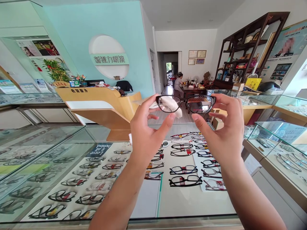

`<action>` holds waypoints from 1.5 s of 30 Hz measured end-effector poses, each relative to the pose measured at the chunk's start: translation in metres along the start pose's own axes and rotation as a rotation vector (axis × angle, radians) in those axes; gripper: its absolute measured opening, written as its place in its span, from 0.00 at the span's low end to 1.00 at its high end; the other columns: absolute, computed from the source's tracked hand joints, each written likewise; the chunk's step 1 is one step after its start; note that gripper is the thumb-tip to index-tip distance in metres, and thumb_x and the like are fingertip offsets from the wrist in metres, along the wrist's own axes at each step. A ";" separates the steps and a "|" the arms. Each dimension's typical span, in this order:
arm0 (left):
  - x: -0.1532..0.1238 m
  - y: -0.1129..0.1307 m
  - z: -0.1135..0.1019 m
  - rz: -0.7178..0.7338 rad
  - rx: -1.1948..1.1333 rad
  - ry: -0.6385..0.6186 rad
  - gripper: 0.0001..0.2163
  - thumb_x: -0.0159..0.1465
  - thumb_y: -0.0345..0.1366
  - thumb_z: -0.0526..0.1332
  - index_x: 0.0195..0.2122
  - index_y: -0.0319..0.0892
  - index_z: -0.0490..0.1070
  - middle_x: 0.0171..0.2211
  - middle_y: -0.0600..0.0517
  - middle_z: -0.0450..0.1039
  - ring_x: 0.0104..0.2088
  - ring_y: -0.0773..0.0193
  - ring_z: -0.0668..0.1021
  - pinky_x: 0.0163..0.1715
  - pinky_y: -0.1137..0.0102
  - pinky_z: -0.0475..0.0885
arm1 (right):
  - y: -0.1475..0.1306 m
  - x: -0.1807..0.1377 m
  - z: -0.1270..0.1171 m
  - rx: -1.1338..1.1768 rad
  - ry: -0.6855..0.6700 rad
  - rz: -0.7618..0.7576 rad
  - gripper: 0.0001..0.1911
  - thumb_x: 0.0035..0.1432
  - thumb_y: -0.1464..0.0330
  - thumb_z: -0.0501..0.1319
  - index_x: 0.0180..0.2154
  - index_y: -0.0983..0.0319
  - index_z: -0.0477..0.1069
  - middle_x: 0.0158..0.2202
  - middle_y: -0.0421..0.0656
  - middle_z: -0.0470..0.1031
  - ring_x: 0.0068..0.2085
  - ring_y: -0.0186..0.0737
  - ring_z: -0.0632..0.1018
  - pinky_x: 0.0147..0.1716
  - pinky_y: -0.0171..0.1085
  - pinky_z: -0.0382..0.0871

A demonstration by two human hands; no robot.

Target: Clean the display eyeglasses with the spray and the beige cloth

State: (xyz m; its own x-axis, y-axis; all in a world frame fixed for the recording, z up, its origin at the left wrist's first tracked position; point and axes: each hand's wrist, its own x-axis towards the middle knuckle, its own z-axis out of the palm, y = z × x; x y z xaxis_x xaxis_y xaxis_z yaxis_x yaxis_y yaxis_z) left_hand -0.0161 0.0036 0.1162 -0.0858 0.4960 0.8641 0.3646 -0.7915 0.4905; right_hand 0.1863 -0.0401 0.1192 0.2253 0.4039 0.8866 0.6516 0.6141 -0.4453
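Note:
I hold a pair of black-framed glasses (185,103) up at eye level with both hands. My left hand (146,131) pinches the left lens rim between thumb and fingers, with a white cleaning cloth (169,103) bunched behind that lens. My right hand (224,127) grips the right rim, thumb below and fingers on top. The right lens shows a red reflection. Both hands hang above a glass display counter (192,201).
Under the counter glass lie several rows of spectacle frames (185,180). More glass cases (275,143) run along the right and left. A yellow reception desk (100,105) stands at the back left, a dark shelf unit (247,48) at the right, and a seated person (178,83) far back.

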 end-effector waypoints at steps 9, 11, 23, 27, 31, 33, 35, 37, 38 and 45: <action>0.000 -0.001 0.002 -0.003 -0.014 0.017 0.31 0.66 0.49 0.75 0.68 0.50 0.72 0.61 0.42 0.79 0.54 0.50 0.85 0.46 0.60 0.84 | -0.002 -0.002 0.001 -0.012 -0.003 -0.047 0.29 0.66 0.61 0.69 0.66 0.48 0.66 0.60 0.51 0.70 0.58 0.58 0.77 0.52 0.61 0.83; 0.000 -0.001 0.002 0.013 -0.007 0.021 0.31 0.66 0.49 0.75 0.68 0.49 0.71 0.62 0.41 0.79 0.54 0.50 0.85 0.47 0.60 0.84 | -0.002 -0.002 0.001 -0.023 0.001 -0.051 0.29 0.66 0.62 0.69 0.66 0.48 0.66 0.60 0.51 0.70 0.58 0.57 0.77 0.51 0.61 0.84; 0.002 -0.003 0.004 0.004 -0.031 0.025 0.31 0.65 0.49 0.76 0.67 0.50 0.72 0.64 0.42 0.78 0.55 0.49 0.85 0.49 0.59 0.84 | -0.008 -0.004 0.002 -0.068 0.024 -0.076 0.29 0.67 0.61 0.68 0.66 0.48 0.66 0.60 0.52 0.72 0.57 0.57 0.77 0.50 0.60 0.86; 0.004 -0.006 0.007 -0.027 -0.092 0.014 0.31 0.65 0.51 0.75 0.67 0.50 0.72 0.63 0.42 0.78 0.55 0.49 0.85 0.49 0.60 0.83 | -0.009 -0.006 0.003 -0.106 0.045 -0.094 0.31 0.66 0.60 0.69 0.67 0.48 0.66 0.60 0.54 0.71 0.59 0.60 0.77 0.50 0.61 0.86; 0.005 -0.013 0.012 0.019 -0.132 0.015 0.31 0.66 0.53 0.73 0.68 0.50 0.71 0.66 0.42 0.75 0.56 0.50 0.85 0.51 0.59 0.83 | -0.010 -0.008 0.004 -0.095 0.063 -0.089 0.31 0.65 0.61 0.71 0.66 0.48 0.67 0.61 0.54 0.70 0.61 0.61 0.75 0.51 0.61 0.85; 0.004 -0.016 0.015 0.058 -0.090 0.054 0.32 0.67 0.55 0.72 0.68 0.50 0.70 0.67 0.41 0.74 0.57 0.50 0.84 0.51 0.57 0.83 | -0.009 -0.008 0.006 -0.063 0.054 -0.067 0.30 0.65 0.61 0.70 0.66 0.48 0.67 0.62 0.53 0.70 0.61 0.61 0.75 0.52 0.61 0.84; 0.001 -0.017 0.017 0.109 -0.007 0.135 0.33 0.66 0.56 0.72 0.68 0.49 0.69 0.66 0.41 0.74 0.58 0.48 0.82 0.51 0.56 0.82 | -0.006 -0.006 0.007 -0.024 0.020 -0.034 0.30 0.66 0.62 0.69 0.66 0.48 0.67 0.62 0.53 0.70 0.61 0.60 0.76 0.53 0.62 0.83; -0.001 -0.015 0.019 0.163 0.082 0.217 0.34 0.65 0.56 0.73 0.68 0.49 0.69 0.65 0.41 0.74 0.60 0.47 0.81 0.52 0.54 0.82 | -0.003 -0.004 0.008 0.017 -0.031 0.001 0.30 0.66 0.62 0.68 0.66 0.49 0.66 0.62 0.52 0.71 0.61 0.58 0.76 0.53 0.62 0.82; -0.002 -0.014 0.019 0.186 0.118 0.245 0.35 0.64 0.56 0.74 0.68 0.50 0.69 0.65 0.42 0.74 0.62 0.46 0.79 0.52 0.54 0.81 | -0.001 -0.004 0.009 0.035 -0.054 0.017 0.29 0.66 0.62 0.67 0.66 0.49 0.66 0.61 0.51 0.72 0.61 0.58 0.77 0.54 0.61 0.82; -0.005 -0.006 0.018 0.315 0.196 0.296 0.34 0.62 0.50 0.77 0.66 0.50 0.69 0.62 0.44 0.76 0.61 0.44 0.78 0.53 0.51 0.79 | 0.005 -0.004 0.010 0.093 -0.132 0.066 0.30 0.67 0.60 0.66 0.68 0.48 0.64 0.65 0.49 0.74 0.63 0.56 0.77 0.55 0.59 0.82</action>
State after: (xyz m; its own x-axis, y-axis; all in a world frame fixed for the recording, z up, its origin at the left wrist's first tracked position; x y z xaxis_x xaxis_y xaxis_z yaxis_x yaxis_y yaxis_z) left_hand -0.0008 0.0121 0.1066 -0.1932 0.0966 0.9764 0.5814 -0.7904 0.1932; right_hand 0.1814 -0.0315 0.1125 0.1642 0.5275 0.8335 0.5675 0.6406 -0.5172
